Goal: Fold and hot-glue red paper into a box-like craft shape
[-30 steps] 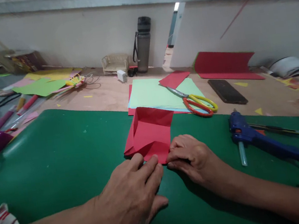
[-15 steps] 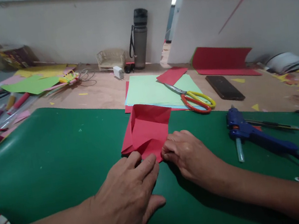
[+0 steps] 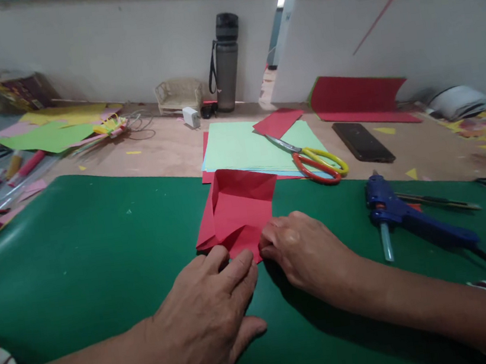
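A folded sheet of red paper [image 3: 244,206] lies on the green mat [image 3: 113,253], its far and left sides standing up like low walls. My left hand [image 3: 223,304] rests over the near edge with fingers stretched out and thumb apart, the fingertips pressing on the paper. At the near right corner, my right hand [image 3: 298,246] pinches the paper's edge between thumb and bent fingers. The pinched corner itself is hidden by the fingers.
Behind the mat, scissors [image 3: 319,163] lie on pale green sheets [image 3: 242,146]. A blue glue gun [image 3: 418,221] and a pen [image 3: 442,200] are at the right, near a phone [image 3: 363,142]. A dark bottle [image 3: 227,67] stands by the wall.
Hardly anything differs. My right hand has shifted slightly left at the paper's corner, and the whole view has drifted a little. Both hands stay on the red paper.
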Tool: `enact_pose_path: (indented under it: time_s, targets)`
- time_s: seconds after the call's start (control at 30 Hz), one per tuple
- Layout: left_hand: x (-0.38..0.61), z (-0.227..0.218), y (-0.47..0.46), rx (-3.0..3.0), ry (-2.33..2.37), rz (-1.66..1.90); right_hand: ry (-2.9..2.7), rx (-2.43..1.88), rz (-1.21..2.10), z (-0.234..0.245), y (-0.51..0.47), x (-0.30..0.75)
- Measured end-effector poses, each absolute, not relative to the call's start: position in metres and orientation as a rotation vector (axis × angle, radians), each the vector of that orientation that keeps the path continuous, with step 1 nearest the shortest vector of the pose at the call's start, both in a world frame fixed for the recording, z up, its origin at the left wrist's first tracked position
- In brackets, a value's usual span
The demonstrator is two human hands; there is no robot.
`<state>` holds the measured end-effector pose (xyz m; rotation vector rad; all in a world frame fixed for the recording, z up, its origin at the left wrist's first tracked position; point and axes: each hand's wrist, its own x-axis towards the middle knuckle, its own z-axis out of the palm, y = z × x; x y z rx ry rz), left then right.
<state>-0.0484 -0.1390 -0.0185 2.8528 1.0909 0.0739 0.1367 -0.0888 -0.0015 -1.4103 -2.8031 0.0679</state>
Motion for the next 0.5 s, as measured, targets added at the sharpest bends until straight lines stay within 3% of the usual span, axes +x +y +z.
enact_pose_path:
  time_s: [0.5]
  targets:
    - [-0.048, -0.017, -0.1374, 2.844, 1.093, 0.054, -2.894, -1.409, 0.052, 0.0055, -0.0852, 0.1345]
